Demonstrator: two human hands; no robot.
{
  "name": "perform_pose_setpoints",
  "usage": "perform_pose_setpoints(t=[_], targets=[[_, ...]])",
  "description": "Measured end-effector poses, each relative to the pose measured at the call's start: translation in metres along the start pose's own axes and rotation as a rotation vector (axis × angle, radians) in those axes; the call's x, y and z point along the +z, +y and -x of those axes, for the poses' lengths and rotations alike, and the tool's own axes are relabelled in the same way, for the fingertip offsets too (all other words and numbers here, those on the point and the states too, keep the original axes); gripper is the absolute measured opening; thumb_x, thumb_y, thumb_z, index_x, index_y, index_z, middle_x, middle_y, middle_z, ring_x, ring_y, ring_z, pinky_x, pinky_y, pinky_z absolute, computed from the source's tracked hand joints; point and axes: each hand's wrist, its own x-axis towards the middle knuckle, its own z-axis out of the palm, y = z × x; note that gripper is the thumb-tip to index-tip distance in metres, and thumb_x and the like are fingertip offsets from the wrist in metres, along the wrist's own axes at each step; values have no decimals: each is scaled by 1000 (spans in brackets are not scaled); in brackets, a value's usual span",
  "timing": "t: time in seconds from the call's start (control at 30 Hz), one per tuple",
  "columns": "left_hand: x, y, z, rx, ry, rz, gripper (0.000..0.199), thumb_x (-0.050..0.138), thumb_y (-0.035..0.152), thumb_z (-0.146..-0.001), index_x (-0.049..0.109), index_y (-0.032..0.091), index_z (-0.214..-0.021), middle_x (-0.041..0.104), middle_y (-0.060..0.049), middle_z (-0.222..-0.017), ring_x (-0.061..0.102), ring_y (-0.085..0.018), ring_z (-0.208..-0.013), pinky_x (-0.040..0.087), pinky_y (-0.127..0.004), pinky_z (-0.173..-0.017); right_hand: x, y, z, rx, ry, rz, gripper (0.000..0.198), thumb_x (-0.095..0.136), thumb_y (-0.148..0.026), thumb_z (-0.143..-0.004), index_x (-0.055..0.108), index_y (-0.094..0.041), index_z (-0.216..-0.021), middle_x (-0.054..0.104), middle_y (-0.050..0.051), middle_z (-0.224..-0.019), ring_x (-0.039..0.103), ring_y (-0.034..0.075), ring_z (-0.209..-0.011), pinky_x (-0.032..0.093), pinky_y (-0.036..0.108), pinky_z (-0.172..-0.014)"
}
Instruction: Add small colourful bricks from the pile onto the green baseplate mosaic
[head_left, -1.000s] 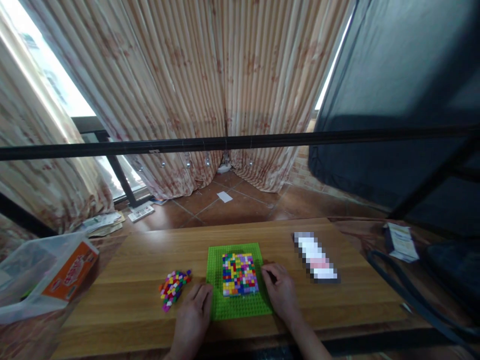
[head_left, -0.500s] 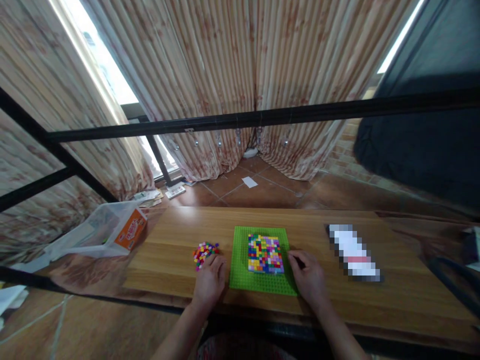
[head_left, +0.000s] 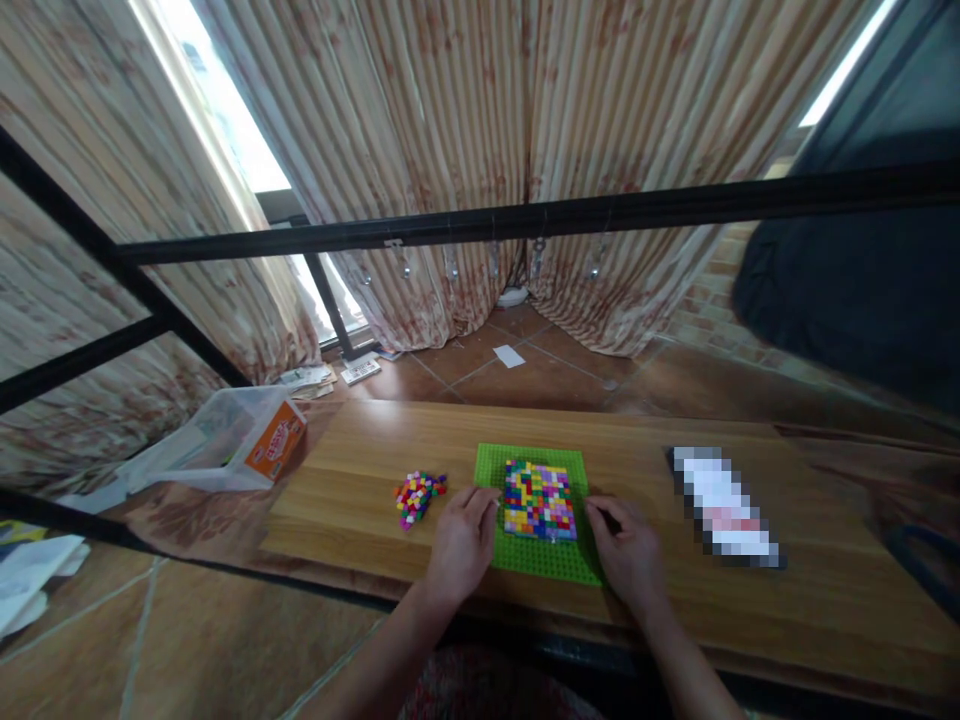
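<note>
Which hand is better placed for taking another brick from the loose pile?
Probably the left hand: it is nearer the loose pile, while the right hand is at the green board's opposite edge.

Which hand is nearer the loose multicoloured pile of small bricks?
Left. The left hand is beside the pile; the right hand is farther away, at the right edge of the green studded board.
</note>
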Motion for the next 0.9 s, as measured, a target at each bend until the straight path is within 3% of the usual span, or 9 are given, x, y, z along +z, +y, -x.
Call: perform_pose_setpoints(t=[0.27, 0.57, 0.77, 0.9], targets=[[7, -2, -33, -29, 8, 54, 16, 51, 16, -91, 66, 20, -92, 69, -4, -86, 65, -17, -83, 51, -29, -75, -1, -5, -1, 10, -3, 7, 31, 50, -44, -90, 70, -21, -86, 72, 9, -91, 64, 23, -88, 49, 40, -83], [14, -7, -65, 167, -124, -84, 19, 50, 20, -94, 69, 21, -91, 70, -4, -89, 61, -18, -87, 46, -33, -84, -1, -5, -2, 9, -1, 11, 31, 49, -42, -90, 70, -20, -85, 72, 9, -90, 64, 23, -87, 50, 39, -82], [16, -11, -73, 319, -241, -208, 24, 46, 17, -95, 70, 22, -94, 69, -5, -91, 58, -20, -87, 43, -35, -84, -2, -9, -2, 2, 5, 20, 31, 48, -42, -91, 70, -21, -86, 71, 9, -90, 64, 23, -88, 50, 38, -82], [15, -14, -74, 344, -250, -235, 25, 47, 14, -93, 70, 23, -92, 68, -5, -91, 57, -20, -87, 43, -36, -85, -2, -9, -2, 20, -5, 9, 30, 49, -42, -91, 70, -21, -86, 71, 8, -90, 64, 23, -88, 50, 39, -82]])
